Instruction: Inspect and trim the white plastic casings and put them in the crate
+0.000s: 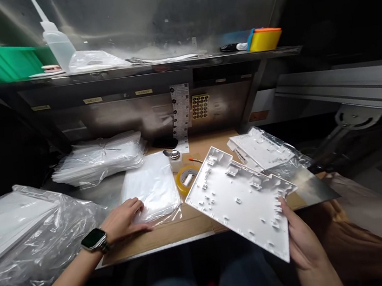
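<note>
The right hand (304, 240) pinches a white panel (238, 207) at its right edge, thumb on the clip-studded face, other fingers mostly hidden behind; the panel is tilted above the bench's (191, 229) front edge, right of the middle. Near that edge, left of the middle, the left hand (122, 222) lies palm down, fingers loosely curled and thumb spread away from them, the fingertips at the near left corner of the clear bags (153, 180); whether they press on the plastic I cannot tell. Between bags and panel sits the tape (181, 186), with a metal-capped jar (177, 164) just behind it. More panels (265, 149) lie toward the bench's back right corner, a bundle (101, 157) toward the back left.
</note>
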The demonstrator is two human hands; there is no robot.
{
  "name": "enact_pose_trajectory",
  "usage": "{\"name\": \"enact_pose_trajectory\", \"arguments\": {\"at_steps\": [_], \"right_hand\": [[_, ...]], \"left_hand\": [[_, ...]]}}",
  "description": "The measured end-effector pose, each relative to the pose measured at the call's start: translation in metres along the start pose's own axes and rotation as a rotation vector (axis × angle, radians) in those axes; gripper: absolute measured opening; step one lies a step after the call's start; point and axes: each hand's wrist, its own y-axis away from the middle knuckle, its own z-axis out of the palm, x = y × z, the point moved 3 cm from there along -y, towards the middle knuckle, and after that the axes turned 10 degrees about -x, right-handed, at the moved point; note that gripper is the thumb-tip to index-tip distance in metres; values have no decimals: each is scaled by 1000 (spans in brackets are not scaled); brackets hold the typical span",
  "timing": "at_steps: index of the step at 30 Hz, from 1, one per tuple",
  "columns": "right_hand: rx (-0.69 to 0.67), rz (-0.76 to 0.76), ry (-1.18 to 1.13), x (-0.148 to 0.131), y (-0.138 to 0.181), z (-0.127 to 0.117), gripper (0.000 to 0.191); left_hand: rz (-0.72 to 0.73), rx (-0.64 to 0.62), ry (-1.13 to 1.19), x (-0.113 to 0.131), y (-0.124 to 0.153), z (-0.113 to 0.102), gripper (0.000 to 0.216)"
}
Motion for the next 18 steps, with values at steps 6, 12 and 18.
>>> {"name": "enact_pose_trajectory", "arguments": {"at_steps": [6,12,18], "right_hand": [[32,-68,88,-6,3,-8,62],[69,-98,157,-3,0,-21,63],[133,-65,191,0,-1,-30,66]], "left_hand": [[11,41,-28,7,23,14,29],[-113,141,49,6,27,23,30],[-133,165,222,9,28,18,33]]}}
